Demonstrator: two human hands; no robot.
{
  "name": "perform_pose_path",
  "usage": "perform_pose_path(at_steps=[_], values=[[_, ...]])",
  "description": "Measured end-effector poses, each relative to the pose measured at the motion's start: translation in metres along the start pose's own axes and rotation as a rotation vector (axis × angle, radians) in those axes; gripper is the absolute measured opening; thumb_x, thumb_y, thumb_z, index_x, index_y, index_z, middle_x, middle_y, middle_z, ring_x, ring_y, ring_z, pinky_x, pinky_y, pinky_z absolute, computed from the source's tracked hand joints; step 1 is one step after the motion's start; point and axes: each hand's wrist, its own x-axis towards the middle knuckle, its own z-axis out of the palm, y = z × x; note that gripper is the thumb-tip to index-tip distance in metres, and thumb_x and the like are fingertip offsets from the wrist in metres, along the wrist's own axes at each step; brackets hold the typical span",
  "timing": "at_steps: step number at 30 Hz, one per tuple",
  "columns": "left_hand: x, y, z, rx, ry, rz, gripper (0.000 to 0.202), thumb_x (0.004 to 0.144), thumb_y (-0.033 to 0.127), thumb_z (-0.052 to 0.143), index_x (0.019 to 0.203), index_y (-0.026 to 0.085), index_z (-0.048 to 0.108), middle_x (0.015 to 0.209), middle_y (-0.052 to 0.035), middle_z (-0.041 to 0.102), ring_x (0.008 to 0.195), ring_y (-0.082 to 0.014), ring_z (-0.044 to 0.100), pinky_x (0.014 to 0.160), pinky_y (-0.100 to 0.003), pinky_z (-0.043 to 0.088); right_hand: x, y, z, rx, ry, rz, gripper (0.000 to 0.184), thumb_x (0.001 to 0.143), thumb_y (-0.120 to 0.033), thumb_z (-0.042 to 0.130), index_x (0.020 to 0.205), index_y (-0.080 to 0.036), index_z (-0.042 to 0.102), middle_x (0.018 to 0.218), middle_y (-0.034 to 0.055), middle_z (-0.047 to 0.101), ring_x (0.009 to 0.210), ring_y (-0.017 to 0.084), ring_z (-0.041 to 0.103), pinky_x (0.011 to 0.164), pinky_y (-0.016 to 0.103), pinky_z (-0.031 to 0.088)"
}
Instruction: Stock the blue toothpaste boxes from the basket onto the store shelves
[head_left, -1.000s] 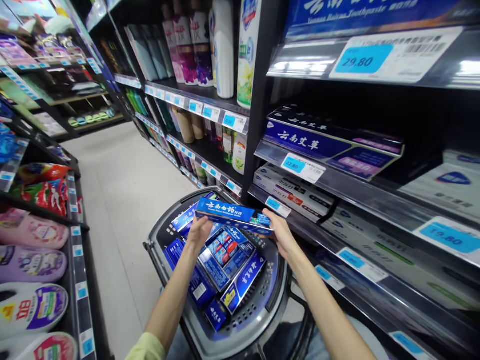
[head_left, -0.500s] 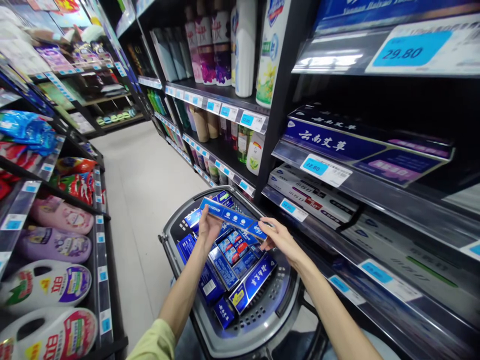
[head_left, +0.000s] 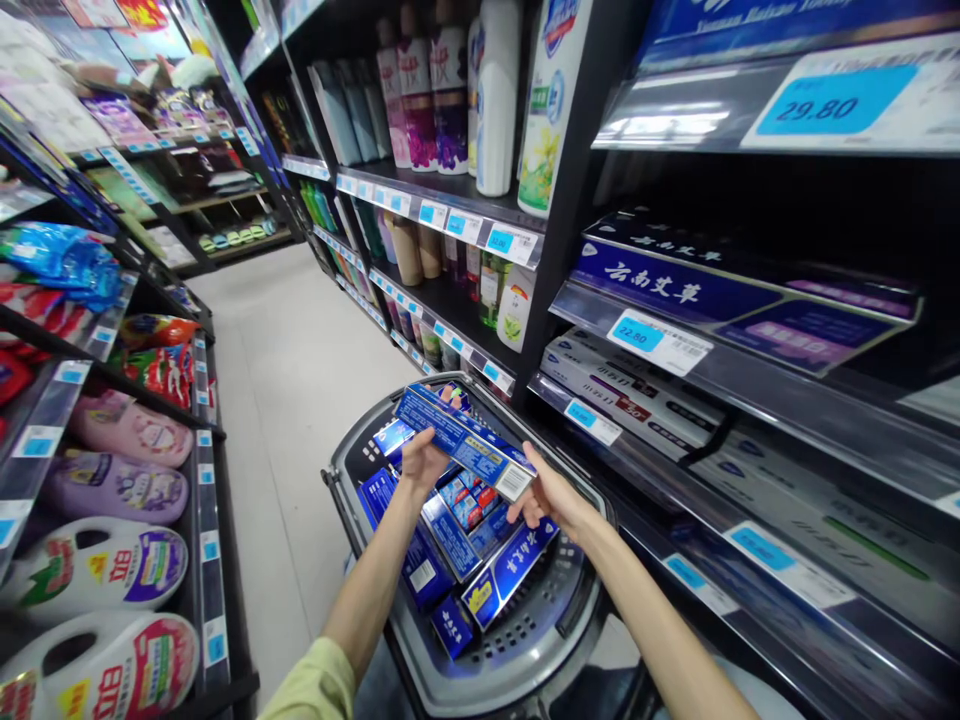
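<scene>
A long blue toothpaste box is held over a grey shopping basket, tilted so its back panel with a barcode faces up. My left hand grips the box's far end and my right hand grips its near end. Beneath them, in the basket, lie several more blue toothpaste boxes.
Dark shelves on the right carry boxed toothpaste with blue price tags. Bottles stand on shelves further along. To the left, shelves hold slippers and detergent jugs. A pale floor aisle runs ahead.
Both hands have turned the toothpaste box over, so its back with the barcode now faces up. The view has shifted slightly left.
</scene>
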Motion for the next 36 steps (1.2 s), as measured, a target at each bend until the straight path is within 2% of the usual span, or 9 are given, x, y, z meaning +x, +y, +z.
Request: perform_pose_path(at_steps=[4,8,13,18,21,23,27,31,36], values=[[0.001,0.000,0.003,-0.060,0.069,0.037,0.068,0.077,0.026,0.071,0.142,0.024,0.051,0.135,-0.0071,0.063,0.135,-0.0327,0.049,0.116,-0.048,0.035,0.002,0.000,-0.001,0.076,0.035,-0.054,0.080,0.093,-0.075,0.023,0.096,-0.008,0.066,0.078,0.0182,0.074,0.048,0.013,0.063,0.044,0.018,0.047],[0.001,0.001,0.008,-0.080,0.134,0.109,0.065,0.078,0.019,0.071,0.140,0.025,0.053,0.134,-0.0058,0.064,0.135,-0.0303,0.050,0.115,-0.046,0.036,0.000,-0.005,0.000,0.128,0.105,-0.144,0.068,0.096,-0.068,0.032,0.105,-0.010,0.065,0.094,0.0172,0.075,0.059,0.013,0.067,0.050,0.018,0.051],[0.001,-0.001,0.006,-0.101,0.127,0.136,0.063,0.080,0.020,0.071,0.140,0.028,0.053,0.137,-0.0053,0.062,0.137,-0.0299,0.048,0.116,-0.048,0.035,-0.003,-0.007,0.001,0.199,0.084,-0.141,0.057,0.096,-0.062,0.039,0.104,-0.011,0.065,0.093,0.0154,0.073,0.063,0.015,0.069,0.052,0.020,0.053],[0.002,-0.005,0.003,-0.130,0.084,0.125,0.067,0.082,0.025,0.072,0.144,0.032,0.047,0.147,-0.0043,0.053,0.143,-0.0288,0.040,0.119,-0.048,0.030,-0.003,-0.006,-0.001,0.248,0.188,-0.345,0.036,0.084,-0.047,0.065,0.109,-0.022,0.059,0.091,0.0042,0.069,0.070,0.017,0.070,0.058,0.023,0.054],[0.003,-0.007,0.004,-0.140,0.093,0.124,0.069,0.082,0.028,0.072,0.146,0.031,0.045,0.149,-0.0053,0.051,0.144,-0.0292,0.038,0.119,-0.049,0.029,-0.001,-0.004,-0.001,0.058,0.236,-0.554,0.043,0.077,-0.037,0.071,0.114,-0.025,0.054,0.102,0.0033,0.067,0.082,0.018,0.070,0.069,0.028,0.056],[0.003,-0.008,0.003,-0.150,0.102,0.115,0.069,0.083,0.028,0.072,0.146,0.030,0.045,0.148,-0.0059,0.051,0.144,-0.0295,0.038,0.119,-0.049,0.030,0.001,0.000,0.001,-0.173,0.332,-0.783,0.044,0.072,-0.023,0.071,0.112,-0.024,0.054,0.113,0.0051,0.064,0.096,0.021,0.067,0.081,0.033,0.056],[0.001,-0.010,-0.001,-0.165,0.079,0.116,0.066,0.085,0.030,0.069,0.147,0.031,0.044,0.145,-0.0052,0.055,0.142,-0.0292,0.041,0.118,-0.049,0.031,0.002,0.007,0.004,-0.633,0.509,-1.148,0.039,0.069,-0.002,0.056,0.101,-0.023,0.055,0.131,0.0071,0.057,0.122,0.025,0.055,0.103,0.044,0.046],[-0.002,-0.009,-0.002,-0.159,0.087,0.104,0.067,0.084,0.030,0.069,0.147,0.032,0.044,0.143,-0.0050,0.057,0.140,-0.0299,0.044,0.118,-0.050,0.032,0.002,0.012,0.002,-0.875,0.514,-1.223,0.043,0.071,0.002,0.051,0.105,-0.024,0.052,0.135,0.0092,0.054,0.126,0.026,0.052,0.104,0.046,0.045],[-0.002,-0.006,0.002,-0.160,0.107,0.115,0.072,0.082,0.032,0.072,0.147,0.032,0.043,0.145,-0.0051,0.055,0.139,-0.0308,0.045,0.119,-0.051,0.030,0.003,0.014,-0.001,-0.920,0.507,-1.206,0.045,0.070,0.004,0.052,0.106,-0.023,0.052,0.137,0.0095,0.052,0.127,0.026,0.051,0.105,0.046,0.045]])
